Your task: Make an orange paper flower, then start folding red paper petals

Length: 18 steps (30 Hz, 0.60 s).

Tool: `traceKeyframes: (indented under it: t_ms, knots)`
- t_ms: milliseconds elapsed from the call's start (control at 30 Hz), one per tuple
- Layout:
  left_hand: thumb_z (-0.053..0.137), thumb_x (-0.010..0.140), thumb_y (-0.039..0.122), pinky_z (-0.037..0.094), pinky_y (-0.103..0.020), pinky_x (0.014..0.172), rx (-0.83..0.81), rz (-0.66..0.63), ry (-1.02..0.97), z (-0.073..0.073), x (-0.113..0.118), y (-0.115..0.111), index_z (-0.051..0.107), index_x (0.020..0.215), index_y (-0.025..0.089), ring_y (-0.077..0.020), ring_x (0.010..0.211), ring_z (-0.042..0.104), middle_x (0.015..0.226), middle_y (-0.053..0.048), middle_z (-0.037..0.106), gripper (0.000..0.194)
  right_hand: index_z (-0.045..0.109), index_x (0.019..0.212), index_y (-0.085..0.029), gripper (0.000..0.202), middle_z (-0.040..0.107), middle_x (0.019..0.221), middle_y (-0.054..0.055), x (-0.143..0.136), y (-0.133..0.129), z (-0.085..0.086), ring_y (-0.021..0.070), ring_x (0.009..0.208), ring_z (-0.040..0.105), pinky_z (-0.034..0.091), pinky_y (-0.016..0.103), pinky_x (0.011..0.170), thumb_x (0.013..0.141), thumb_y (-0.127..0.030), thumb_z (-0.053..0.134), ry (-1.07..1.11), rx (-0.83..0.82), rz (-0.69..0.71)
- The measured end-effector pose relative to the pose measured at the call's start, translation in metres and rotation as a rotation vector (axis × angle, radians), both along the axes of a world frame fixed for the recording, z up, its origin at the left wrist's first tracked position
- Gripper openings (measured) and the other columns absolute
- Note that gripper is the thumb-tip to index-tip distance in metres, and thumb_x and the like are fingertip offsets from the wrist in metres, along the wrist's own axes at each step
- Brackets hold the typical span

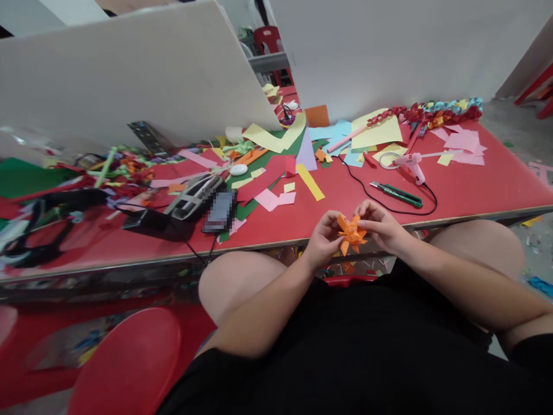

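An orange folded paper flower with pointed petals is held up between both hands, just off the front edge of the red table. My left hand pinches its left side, fingers closed on the petals. On the other side, my right hand grips the flower's upper right with thumb and fingers. Parts of the flower are covered by the fingertips. Beyond the right hand lie a green box cutter and a pink glue gun with a glue stick in its back.
Coloured paper pieces are strewn across the table. A phone and a dark case lie to the left. Paper-flower garlands sit at the back right. White boards stand behind. A red stool is at lower left.
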State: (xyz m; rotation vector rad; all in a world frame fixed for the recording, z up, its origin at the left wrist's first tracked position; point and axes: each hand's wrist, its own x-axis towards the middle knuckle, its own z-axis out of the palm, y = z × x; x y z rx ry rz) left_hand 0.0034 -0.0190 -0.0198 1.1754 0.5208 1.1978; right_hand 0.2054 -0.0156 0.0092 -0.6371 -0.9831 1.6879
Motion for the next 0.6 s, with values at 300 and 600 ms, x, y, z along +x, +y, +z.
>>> traceKeyframes:
  t_ms: [300,600]
  knots:
    - [0.108,0.079,0.046,0.064,-0.02,0.081,-0.121,0.01,-0.079,-0.008,0.004,0.004,0.063,0.108,0.025,-0.0099,0.083,0.074,0.098,0.002,0.075,0.057,0.067,0.09,-0.026,0.05,0.065,0.085,-0.003,-0.002,0.0,0.0,0.0143,0.076,0.06,0.052,0.028,0.072,0.074,-0.051,0.108,-0.136,0.1,-0.119]
    - [0.101,0.09,0.045,0.062,-0.025,0.083,0.008,-0.054,0.115,0.003,-0.01,0.011,0.064,0.114,0.023,-0.0136,0.088,0.074,0.102,-0.001,0.076,0.049,0.08,0.1,-0.025,0.041,0.076,0.089,0.002,0.017,0.012,0.012,0.019,0.08,0.069,0.055,0.032,0.07,0.079,-0.054,0.101,-0.453,0.16,-0.016]
